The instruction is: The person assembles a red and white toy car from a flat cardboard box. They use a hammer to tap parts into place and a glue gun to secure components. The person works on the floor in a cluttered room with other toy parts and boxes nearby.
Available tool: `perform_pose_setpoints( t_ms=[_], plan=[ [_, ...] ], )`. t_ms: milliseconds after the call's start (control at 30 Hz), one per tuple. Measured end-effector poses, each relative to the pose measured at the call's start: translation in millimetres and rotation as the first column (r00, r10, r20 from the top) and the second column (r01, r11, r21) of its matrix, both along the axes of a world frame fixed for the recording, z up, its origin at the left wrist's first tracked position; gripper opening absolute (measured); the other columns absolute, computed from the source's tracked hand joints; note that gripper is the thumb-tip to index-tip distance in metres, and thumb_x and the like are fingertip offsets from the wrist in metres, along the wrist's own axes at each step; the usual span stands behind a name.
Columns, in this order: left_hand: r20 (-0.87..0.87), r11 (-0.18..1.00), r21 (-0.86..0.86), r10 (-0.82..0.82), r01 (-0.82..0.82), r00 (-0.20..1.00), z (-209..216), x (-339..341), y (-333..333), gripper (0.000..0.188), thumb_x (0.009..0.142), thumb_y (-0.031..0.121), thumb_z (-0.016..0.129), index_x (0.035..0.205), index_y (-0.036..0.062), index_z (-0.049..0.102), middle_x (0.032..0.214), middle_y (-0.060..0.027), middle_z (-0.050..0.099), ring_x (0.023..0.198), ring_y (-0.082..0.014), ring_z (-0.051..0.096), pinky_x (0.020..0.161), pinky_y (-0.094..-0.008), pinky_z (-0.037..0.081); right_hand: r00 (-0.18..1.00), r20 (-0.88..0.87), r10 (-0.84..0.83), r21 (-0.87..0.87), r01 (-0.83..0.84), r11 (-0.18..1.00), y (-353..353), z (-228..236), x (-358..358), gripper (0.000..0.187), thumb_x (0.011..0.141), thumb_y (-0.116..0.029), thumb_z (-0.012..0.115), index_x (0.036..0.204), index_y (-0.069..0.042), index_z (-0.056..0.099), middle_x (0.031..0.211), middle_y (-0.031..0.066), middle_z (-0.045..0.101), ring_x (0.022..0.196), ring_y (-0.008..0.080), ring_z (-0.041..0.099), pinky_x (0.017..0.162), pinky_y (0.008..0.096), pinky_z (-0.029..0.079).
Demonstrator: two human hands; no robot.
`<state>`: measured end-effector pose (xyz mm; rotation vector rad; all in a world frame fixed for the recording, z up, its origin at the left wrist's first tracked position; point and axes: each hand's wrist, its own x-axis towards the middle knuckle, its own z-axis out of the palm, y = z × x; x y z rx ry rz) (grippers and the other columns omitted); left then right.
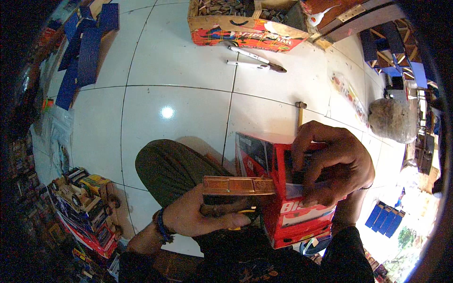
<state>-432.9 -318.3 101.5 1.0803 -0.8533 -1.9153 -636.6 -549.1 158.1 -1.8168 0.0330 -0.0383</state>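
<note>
My left hand (pixel 191 214) is closed round a narrow box-like piece (pixel 238 186) with a copper-brown upper side, a dark flank and yellow marks; its kind cannot be made out. Just right of it, a red and black printed box (pixel 278 231) rests against my lap. My right hand (pixel 337 162) grips this box from above, its bent fingers at a dark opening in the upper face. Those fingertips are partly hidden. Beyond the box lies a hammer (pixel 300 104) with a wooden handle.
Pliers with white handles (pixel 257 59) lie on the tiled floor before a carton (pixel 207 37) of wood scraps. Blue boards (pixel 89 56) are at far left, a wooden toy truck (pixel 78 195) on cartons at left. A plastic-wrapped bundle (pixel 391 120) and blue frames (pixel 387 49) stand right.
</note>
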Motion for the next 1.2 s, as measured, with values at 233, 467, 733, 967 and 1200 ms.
perform_pose_setpoints(
  t_ms=[233, 467, 733, 967, 1200],
  plan=[
    [0.014, 0.997, -0.075, -0.001, 0.002, 1.000, -4, -2, 3, 0.061, 0.088, 0.030, 0.074, 0.136, 0.0033, 0.048, 0.125, -0.0072, 0.060, 0.111, -0.0137, 0.057, 0.095, -0.0322, 0.048, 0.999, -0.022, 0.030, 0.005, -0.030, 1.000, 2, 0, 1, 0.018, 0.068, -0.022, 0.085, 0.077, -0.012, 0.072, 0.095, 0.0103, 0.063, 0.087, 0.0255, 0.062, 0.075, 0.0352, 0.048],
    [0.002, 0.999, 0.026, -0.021, 0.021, 1.000, -2, -8, 3, 0.062, 0.087, 0.028, 0.075, 0.137, 0.0030, 0.048, 0.122, -0.0091, 0.062, 0.111, -0.0146, 0.058, 0.097, -0.0331, 0.048, 0.999, 0.027, 0.032, -0.006, -0.031, 0.999, 3, 1, -3, 0.015, 0.069, -0.020, 0.083, 0.077, -0.013, 0.072, 0.095, 0.0104, 0.063, 0.086, 0.0258, 0.062, 0.075, 0.0354, 0.048],
    [-0.096, 0.989, 0.150, 0.011, 0.004, 0.995, -1, -10, 7, 0.057, 0.089, 0.021, 0.073, 0.135, -0.0004, 0.047, 0.127, -0.0104, 0.061, 0.114, -0.0163, 0.058, 0.099, -0.0348, 0.049, 0.966, 0.101, -0.239, 0.120, 0.227, 0.967, 14, -6, -8, 0.025, 0.086, -0.020, 0.066, 0.065, -0.006, 0.069, 0.076, 0.0103, 0.061, 0.076, 0.0254, 0.060, 0.069, 0.0345, 0.047],
    [-0.012, 0.991, 0.104, 0.085, -0.083, 0.996, -12, -11, 24, 0.056, 0.091, 0.020, 0.070, 0.137, 0.0013, 0.044, 0.119, -0.0100, 0.063, 0.107, -0.0152, 0.061, 0.092, -0.0336, 0.053, 0.569, 0.263, -0.780, 0.691, 0.453, 0.563, 42, -31, -6, 0.080, 0.102, -0.046, 0.020, 0.035, -0.009, 0.045, 0.045, 0.0105, 0.045, 0.056, 0.0241, 0.048, 0.075, 0.0379, 0.042],
    [-0.003, 0.996, 0.005, 0.094, -0.094, 0.996, -7, -16, 19, 0.051, 0.096, 0.016, 0.064, 0.138, 0.0008, 0.041, 0.103, -0.0096, 0.065, 0.086, -0.0157, 0.066, 0.078, -0.0330, 0.056, 0.525, 0.230, -0.819, 0.560, 0.617, 0.553, 47, -22, -8, 0.077, 0.102, -0.041, 0.017, 0.039, -0.009, 0.045, 0.046, 0.0090, 0.044, 0.055, 0.0181, 0.045, 0.073, 0.0366, 0.039]
  ],
)
